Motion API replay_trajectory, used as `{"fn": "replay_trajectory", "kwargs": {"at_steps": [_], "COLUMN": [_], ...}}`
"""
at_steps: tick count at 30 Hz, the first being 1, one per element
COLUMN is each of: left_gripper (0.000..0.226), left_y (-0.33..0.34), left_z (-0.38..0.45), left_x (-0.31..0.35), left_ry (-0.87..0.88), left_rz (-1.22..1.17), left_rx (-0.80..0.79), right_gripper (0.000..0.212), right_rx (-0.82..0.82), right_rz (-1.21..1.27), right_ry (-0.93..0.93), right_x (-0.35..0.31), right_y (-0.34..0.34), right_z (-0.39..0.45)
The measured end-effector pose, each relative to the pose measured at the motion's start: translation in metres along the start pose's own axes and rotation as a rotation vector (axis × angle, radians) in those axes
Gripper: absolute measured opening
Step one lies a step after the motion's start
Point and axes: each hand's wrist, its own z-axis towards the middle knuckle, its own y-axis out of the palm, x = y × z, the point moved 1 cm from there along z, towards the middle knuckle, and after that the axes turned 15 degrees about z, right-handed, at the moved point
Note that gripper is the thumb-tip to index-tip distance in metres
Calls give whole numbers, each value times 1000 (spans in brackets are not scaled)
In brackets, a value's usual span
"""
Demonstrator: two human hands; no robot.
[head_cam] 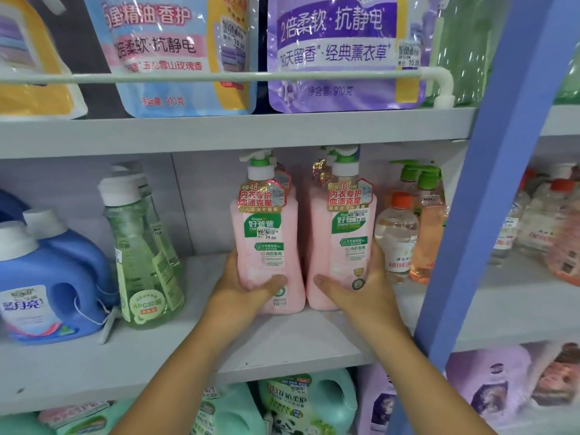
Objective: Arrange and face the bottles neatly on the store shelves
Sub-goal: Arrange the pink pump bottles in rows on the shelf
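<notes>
1. I am looking at grey store shelves (282, 343). A blue post (489, 196) stands on the right side.
2. On the top shelf, behind a white rail (219, 77), there are soft bags of soap: a blue bag (175, 58) and a purple bag (339, 51).
3. On the middle shelf, far left, stand big blue jugs (53, 277) with white caps.
4. Next to them are tall green bottles (147, 255) with white tops.
5. My left hand (248, 287) holds the left pink bottle (266, 233). My fingers go round its left side and my thumb lies across the front, low down.
6. The left pink bottle stands up straight in the middle of the shelf. It has a white pump with a green ring, and its label faces me.
7. The right pink bottle (345, 227) stands just beside it, nearly touching. Its label faces me too. More pink bottles are lined up behind both.
8. My right hand (361, 287) holds the right pink bottle the same way, thumb across the front and fingers round the right side.
9. Right of my right hand is a clear bottle (397, 233) with an orange cap, then orange bottles (430, 227) with green pumps.
10. On the shelf below are light green jugs (307, 403).
</notes>
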Motion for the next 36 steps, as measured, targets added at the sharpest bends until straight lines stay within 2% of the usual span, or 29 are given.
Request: {"fn": "replay_trajectory", "kwargs": {"at_steps": [6,10,14,18,19,21,23,24,25,26,28,29,31,34,36], "left_gripper": [55,57,59,61,61,56,46,49,58,70,87,83,57,51,56], "left_y": [6,6,5,3,-1,-21,-48,-62,-76,-89,-105,-108,-111,-121,-133], "left_z": [-4,-3,-1,-5,-10,-21,-33,-32,-29,-21,-3,6,15,-3,-26], "left_x": [3,2,0,2,2,8,15,13,12,5,-6,-13,-25,-39,-45], "left_ry": [-14,-5,28,30,51,148,247,230,182,111,-56,-133,-215,-130,-67], "left_rz": [8,26,33,86,130,267,405,431,429,402,313,314,400,426,398], "left_rx": [54,58,56,69,129,439,859,991,1047,1030,866,777,644,572,499], "right_gripper": [90,105,105,114,116,109,90,77,65,57,44,41,39,33,28], "right_rx": [15,50,32,67,85,129,176,181,158,92,-96,-199,-344,-407,-355], "right_rz": [4,-48,-46,-45,-60,-106,-99,-91,-81,-44,100,175,251,331,361], "right_ry": [-17,-56,-76,-93,-112,-197,-422,-554,-654,-716,-642,-538,-364,-161,-49], "right_x": [1,5,8,5,3,-2,-8,-12,-16,-21,-37,-45,-65,-80,-77], "right_y": [4,6,5,4,3,0,0,3,9,18,47,66,107,169,211], "right_z": [2,1,3,-2,-6,-18,-33,-41,-48,-54,-62,-65,-68,-57,-38]}}
